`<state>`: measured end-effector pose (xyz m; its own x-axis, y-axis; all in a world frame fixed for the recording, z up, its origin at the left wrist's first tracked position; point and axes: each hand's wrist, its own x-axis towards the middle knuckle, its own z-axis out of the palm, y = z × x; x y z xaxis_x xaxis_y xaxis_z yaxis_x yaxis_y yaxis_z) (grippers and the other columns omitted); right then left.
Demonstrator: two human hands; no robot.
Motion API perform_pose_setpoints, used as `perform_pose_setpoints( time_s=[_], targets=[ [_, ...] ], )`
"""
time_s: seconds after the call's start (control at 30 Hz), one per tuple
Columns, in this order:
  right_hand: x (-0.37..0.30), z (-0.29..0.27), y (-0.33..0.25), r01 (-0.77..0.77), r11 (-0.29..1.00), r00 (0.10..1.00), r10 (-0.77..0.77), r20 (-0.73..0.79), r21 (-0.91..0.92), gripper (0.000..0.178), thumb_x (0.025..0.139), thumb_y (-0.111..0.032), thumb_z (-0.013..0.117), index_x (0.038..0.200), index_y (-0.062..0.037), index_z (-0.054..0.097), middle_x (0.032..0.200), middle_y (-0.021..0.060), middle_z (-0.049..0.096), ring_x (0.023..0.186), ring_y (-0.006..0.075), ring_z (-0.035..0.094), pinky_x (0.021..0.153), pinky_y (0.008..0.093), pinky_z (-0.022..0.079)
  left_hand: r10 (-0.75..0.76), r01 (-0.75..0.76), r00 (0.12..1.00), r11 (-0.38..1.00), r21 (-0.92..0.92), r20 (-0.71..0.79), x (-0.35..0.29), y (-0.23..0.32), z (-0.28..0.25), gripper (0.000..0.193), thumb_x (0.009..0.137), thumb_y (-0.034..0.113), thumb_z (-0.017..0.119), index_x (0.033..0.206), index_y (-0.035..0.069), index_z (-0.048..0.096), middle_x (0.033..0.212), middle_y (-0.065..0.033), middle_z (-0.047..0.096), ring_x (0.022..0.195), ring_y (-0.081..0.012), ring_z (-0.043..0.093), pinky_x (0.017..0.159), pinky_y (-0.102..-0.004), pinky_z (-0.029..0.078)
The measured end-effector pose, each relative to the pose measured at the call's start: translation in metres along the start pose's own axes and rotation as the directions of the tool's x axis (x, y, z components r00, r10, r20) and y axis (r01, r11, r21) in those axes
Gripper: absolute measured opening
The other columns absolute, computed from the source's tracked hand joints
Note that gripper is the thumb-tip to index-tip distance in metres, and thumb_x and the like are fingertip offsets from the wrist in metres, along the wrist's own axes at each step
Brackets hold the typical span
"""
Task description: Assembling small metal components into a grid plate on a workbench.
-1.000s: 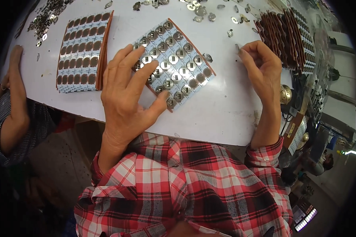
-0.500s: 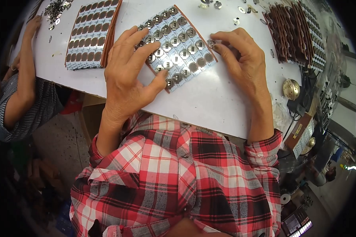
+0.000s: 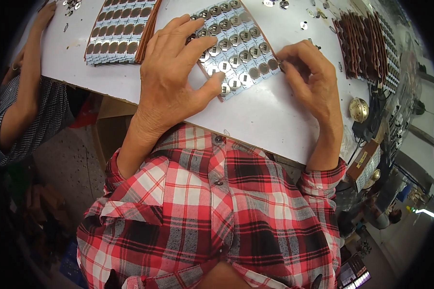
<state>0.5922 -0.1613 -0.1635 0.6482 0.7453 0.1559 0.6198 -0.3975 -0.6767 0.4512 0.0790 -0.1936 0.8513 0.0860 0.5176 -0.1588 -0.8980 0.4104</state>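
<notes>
Fingers splayed over a pale blue panel, others pinched at its corner

Left hand wide open across the panel's left side, thumb and index well apart, laid on top rather than closed around it. Impossible to tell how firmly pressed. Right hand curled near the right corner, thumb and index drawn nearly together on a small metal piece (mostly hidden, so no telling its full outline), just beside the panel's edge.

Panel set at a slant on a smooth white tabletop, between both hands. Thin, flat and straight-sided, with a reddish-brown edge. Covered in rows of shiny metal discs, many with a dark squarish opening at the centre; near the right corner, a few dull brown circles instead.

In the way: left fingers and palm over the left part of the panel, right fingertips over the metal piece.

Farther left, a stack of similar panels, faced with dull brown rounds and cut off by the upper border. To the right, a brown-edged row of panels packed on edge, ridged and wavy along the sides. Between hand and row, loose metal bits. Lower down, a rounded, brassy pierced ball. At far left, another person's bare arm beyond a checked sleeve. Below, a soft plaid shirt in red, black and white.
</notes>
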Motion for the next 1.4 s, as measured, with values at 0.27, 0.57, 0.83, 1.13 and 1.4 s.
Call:
perform_pose_setpoints(
  time_s=[0.27,0.57,0.83,1.13,1.4],
  targets=[
    [-0.003,0.000,-0.007,-0.254,0.900,0.958,0.284,-0.035,0.355,0.011,0.100,-0.002,0.064,0.109,0.0006,0.070,0.087,-0.0049,0.061,0.074,0.0020,0.052,0.063,0.0166,0.038,-0.065,0.065,0.997,0.998,0.001,0.032,0.001,0.004,-0.002,0.057,0.066,0.021,0.091,0.118,0.010,0.073,0.138,-0.0137,0.064,0.136,-0.0354,0.054,0.109,-0.0465,0.044],
    [-0.001,0.025,-0.022,-0.127,0.958,0.992,0.117,0.057,0.258,0.012,0.098,0.002,0.066,0.109,0.0007,0.070,0.092,-0.0024,0.066,0.079,0.0020,0.059,0.067,0.0163,0.044,0.328,-0.622,0.491,0.781,-0.061,-0.807,0.027,-0.051,0.090,0.051,0.074,0.028,0.086,0.114,0.002,0.069,0.127,-0.0225,0.062,0.124,-0.0421,0.057,0.101,-0.0530,0.046],
    [-0.003,0.015,-0.024,-0.006,0.999,0.993,0.001,0.120,0.041,0.012,0.099,0.003,0.063,0.110,-0.0004,0.069,0.094,-0.0011,0.063,0.077,0.0035,0.054,0.065,0.0181,0.043,0.298,-0.636,0.504,0.763,-0.115,-0.811,0.027,-0.049,0.089,0.051,0.074,0.028,0.085,0.115,0.003,0.068,0.127,-0.0222,0.062,0.125,-0.0430,0.057,0.100,-0.0538,0.045],
    [-0.002,0.028,-0.027,-0.082,0.975,0.997,0.078,0.028,0.209,0.015,0.100,0.004,0.062,0.112,-0.0017,0.069,0.091,-0.0012,0.061,0.065,0.0018,0.049,0.056,0.0179,0.039,0.224,-0.621,0.568,0.748,-0.234,-0.792,0.022,-0.044,0.087,0.050,0.074,0.028,0.086,0.115,0.004,0.069,0.128,-0.0215,0.063,0.125,-0.0428,0.057,0.100,-0.0536,0.045],
    [-0.009,0.005,-0.021,-0.097,0.988,0.987,0.079,0.143,0.122,0.013,0.094,0.007,0.065,0.103,-0.0008,0.070,0.092,0.0003,0.061,0.067,0.0052,0.053,0.060,0.0195,0.042,0.190,-0.297,0.895,0.929,-0.221,-0.404,0.013,-0.006,0.029,0.051,0.071,0.022,0.088,0.116,0.007,0.071,0.133,-0.0167,0.064,0.130,-0.0377,0.056,0.104,-0.0490,0.045]
  ],
)
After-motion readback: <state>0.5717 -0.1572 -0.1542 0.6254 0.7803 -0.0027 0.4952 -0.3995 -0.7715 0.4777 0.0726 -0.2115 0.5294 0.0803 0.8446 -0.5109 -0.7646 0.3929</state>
